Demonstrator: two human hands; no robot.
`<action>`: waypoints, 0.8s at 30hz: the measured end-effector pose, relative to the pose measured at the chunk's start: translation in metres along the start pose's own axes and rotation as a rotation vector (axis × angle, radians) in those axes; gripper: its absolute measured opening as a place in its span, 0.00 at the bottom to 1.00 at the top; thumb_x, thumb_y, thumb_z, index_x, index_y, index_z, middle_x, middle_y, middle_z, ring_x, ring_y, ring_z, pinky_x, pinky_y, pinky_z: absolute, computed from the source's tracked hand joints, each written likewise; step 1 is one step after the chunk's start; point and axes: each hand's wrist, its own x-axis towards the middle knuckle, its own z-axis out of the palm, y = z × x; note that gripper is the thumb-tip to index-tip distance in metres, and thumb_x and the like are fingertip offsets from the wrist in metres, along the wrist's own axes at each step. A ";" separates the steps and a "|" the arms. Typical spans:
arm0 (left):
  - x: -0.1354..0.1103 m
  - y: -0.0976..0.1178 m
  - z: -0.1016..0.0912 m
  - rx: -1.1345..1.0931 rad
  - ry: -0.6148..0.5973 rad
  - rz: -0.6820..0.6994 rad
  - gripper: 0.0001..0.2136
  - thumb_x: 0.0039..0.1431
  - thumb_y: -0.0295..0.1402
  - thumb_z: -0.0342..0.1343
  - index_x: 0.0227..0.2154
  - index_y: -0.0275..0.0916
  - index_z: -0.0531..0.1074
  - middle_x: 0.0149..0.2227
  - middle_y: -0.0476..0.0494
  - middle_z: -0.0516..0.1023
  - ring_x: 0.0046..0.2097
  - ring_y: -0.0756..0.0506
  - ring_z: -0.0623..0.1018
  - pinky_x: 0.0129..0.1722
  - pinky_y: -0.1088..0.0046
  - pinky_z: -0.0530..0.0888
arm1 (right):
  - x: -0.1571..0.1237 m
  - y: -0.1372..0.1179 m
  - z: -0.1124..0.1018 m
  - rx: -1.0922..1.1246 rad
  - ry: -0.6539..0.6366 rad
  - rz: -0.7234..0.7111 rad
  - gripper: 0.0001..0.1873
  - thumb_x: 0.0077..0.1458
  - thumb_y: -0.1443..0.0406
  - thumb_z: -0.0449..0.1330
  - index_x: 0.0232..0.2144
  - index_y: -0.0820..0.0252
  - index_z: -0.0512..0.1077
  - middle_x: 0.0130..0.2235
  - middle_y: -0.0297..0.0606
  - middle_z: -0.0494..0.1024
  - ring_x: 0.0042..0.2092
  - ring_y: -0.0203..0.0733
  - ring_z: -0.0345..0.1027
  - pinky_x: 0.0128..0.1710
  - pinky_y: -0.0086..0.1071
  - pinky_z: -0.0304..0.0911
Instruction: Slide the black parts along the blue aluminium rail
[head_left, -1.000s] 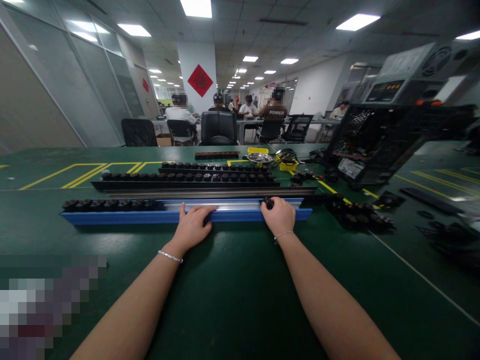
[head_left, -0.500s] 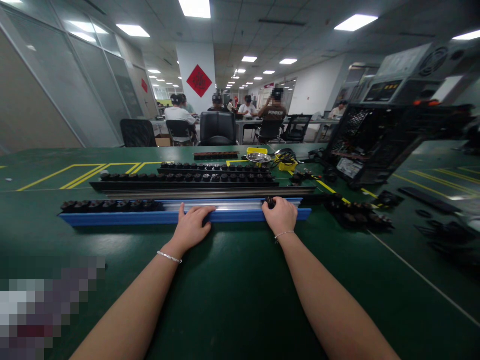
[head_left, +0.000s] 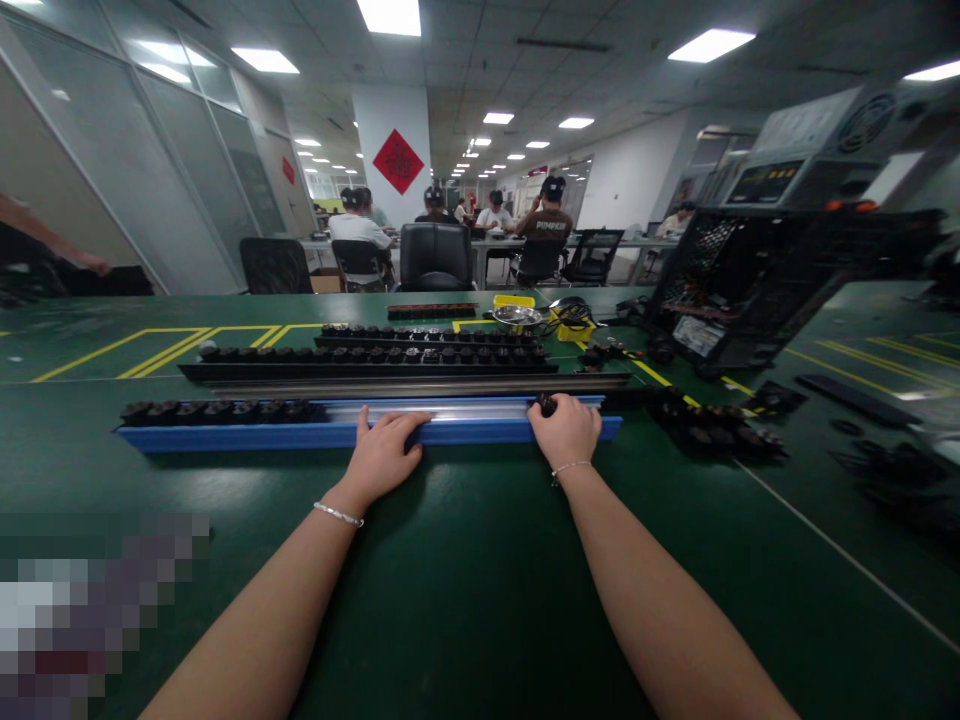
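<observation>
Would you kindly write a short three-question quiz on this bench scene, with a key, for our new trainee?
1. True or false: the left hand is lifted clear of the blue rail.
2. Multiple choice: what does the right hand hold?
a) a silver dish
b) a small black part
c) a screwdriver
3. Fill in the gap: as the camera sees it, the row of black parts on the blue rail sits toward the rail's ____ end.

Key:
1. False; it lies on the blue rail.
2. b
3. left
</observation>
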 end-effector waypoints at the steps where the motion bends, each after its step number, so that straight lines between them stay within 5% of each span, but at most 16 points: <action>1: 0.000 0.000 0.000 -0.002 -0.001 -0.001 0.22 0.53 0.33 0.48 0.53 0.50 0.63 0.51 0.49 0.74 0.55 0.41 0.69 0.60 0.42 0.36 | 0.000 0.000 0.000 -0.002 -0.002 0.006 0.16 0.49 0.57 0.51 0.31 0.62 0.72 0.34 0.45 0.76 0.40 0.48 0.66 0.51 0.45 0.47; 24: 0.000 -0.001 0.001 -0.021 0.021 0.014 0.21 0.54 0.33 0.48 0.52 0.49 0.64 0.50 0.49 0.75 0.54 0.41 0.69 0.60 0.42 0.36 | 0.003 0.004 -0.003 -0.006 0.008 0.091 0.17 0.47 0.57 0.52 0.33 0.62 0.73 0.36 0.45 0.76 0.42 0.50 0.66 0.56 0.49 0.43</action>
